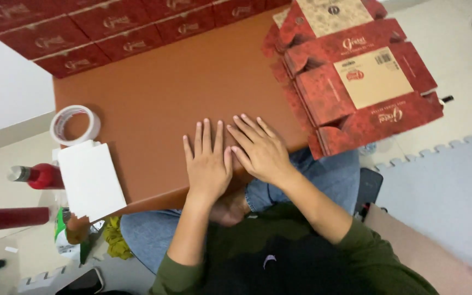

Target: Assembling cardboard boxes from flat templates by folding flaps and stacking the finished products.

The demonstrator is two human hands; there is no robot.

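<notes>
The fingers (206,139) of the left hand (207,164) lie straight and slightly spread, flat on the brown tabletop (159,93), holding nothing; the right hand (260,150) lies just beside it, its fingers likewise fanned and flat, the two hands touching at their inner edges near the front edge of the tabletop. Both palms press down on bare surface, so they seem to be resting rather than gripping. To the right, a stack of flattened red cartons (356,82) hangs partly over the tabletop's corner, within easy reach of the right hand; how many sheets it holds cannot be told, though the top one shows a tan panel. Along the far edge stands a row of folded red boxes (110,27), at least eight visible, probably set back to keep the middle free. To the left sit one roll of clear tape (75,124) and one white box (91,180) overhanging the edge. Beyond that, two red bottles (28,177) lie lower down, off the tabletop.
</notes>
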